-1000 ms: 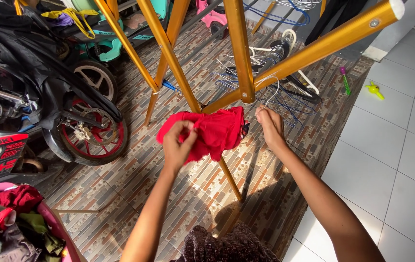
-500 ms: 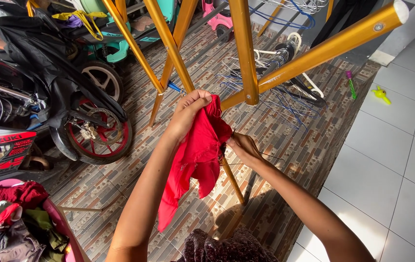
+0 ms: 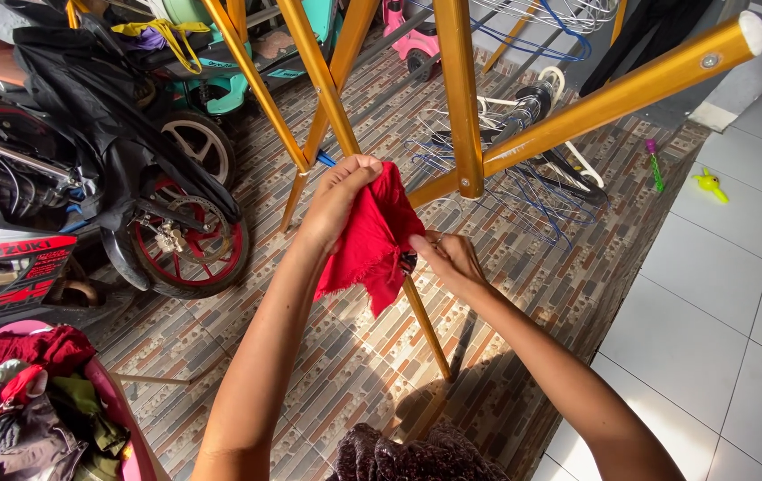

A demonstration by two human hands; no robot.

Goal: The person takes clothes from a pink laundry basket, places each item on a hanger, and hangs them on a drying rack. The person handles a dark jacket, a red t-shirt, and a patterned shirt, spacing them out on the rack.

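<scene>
Small bright red cloth garment with frayed lower edge [image 3: 370,240], centre of frame, bunched and hanging limp, folds running down, sunlit. Left hand [image 3: 338,198] closed over its top edge, fingers curled tight, held up just under the yellow-orange metal drying rack poles [image 3: 459,98]. Right hand [image 3: 449,258] pinched on the cloth's right side, lower than the left, fingertips narrow around a fold; something small and dark at the pinch, cannot tell what. Cloth in front of one slanted rack leg, not draped on any bar.

Below: patterned floor of narrow brown, grey and rust brick-like tiles [image 3: 354,392], shadow of arms and rack at lower centre. Plain white square floor tiles [image 3: 737,303] at right edge. Pile of thin wire clothes hangers [image 3: 506,178] on the patterned floor, upper centre-right. Small yellow toy [image 3: 711,185] and small green-and-purple toy stick [image 3: 655,165] on the white tiles, upper right. Black motorcycle with red-rimmed wheel [image 3: 87,196] at left. Teal ride-on toy [image 3: 221,71] upper left, pink one [image 3: 403,27] top centre. Pink plastic basin full of mixed crumpled clothes [image 3: 33,401] lower left corner.
</scene>
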